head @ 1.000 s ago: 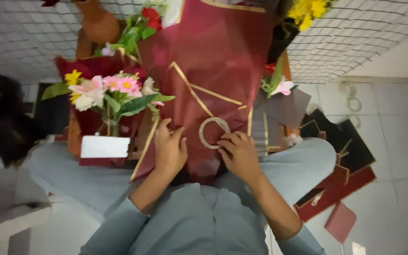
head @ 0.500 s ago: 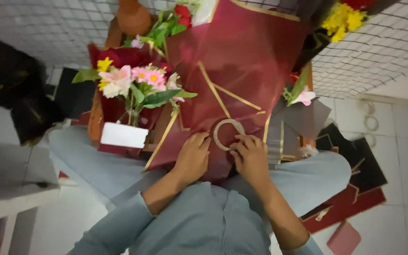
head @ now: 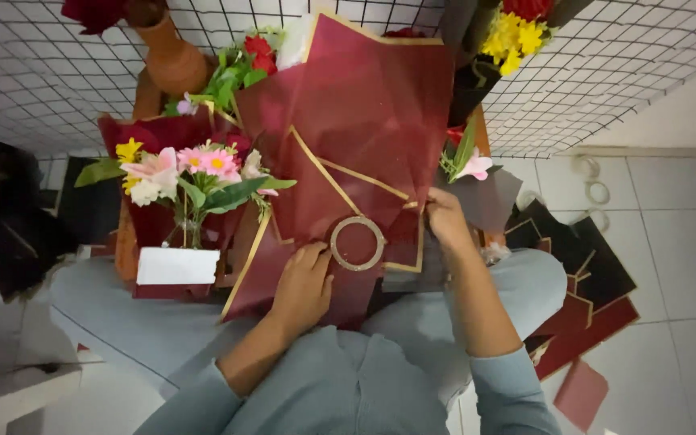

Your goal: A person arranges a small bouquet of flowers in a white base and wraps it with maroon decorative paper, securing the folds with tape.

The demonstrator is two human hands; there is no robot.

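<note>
A large dark red wrapping sheet with gold edges lies over my lap, and a gold ring rests on it. My left hand presses flat on the lower part of the sheet, just left of the ring. Further right, my right hand pinches the sheet's gold-edged right border. A small bunch of pink, white and yellow flowers sits to the left of the sheet above a white card.
A wire grid panel stands behind. A brown vase and red flowers are at the back, yellow flowers at top right. Black and red paper sheets and tape rolls lie on the white tiled floor at right.
My right hand has moved from beside the ring up and right to the sheet's edge. The left hand stays pressed on the sheet.
</note>
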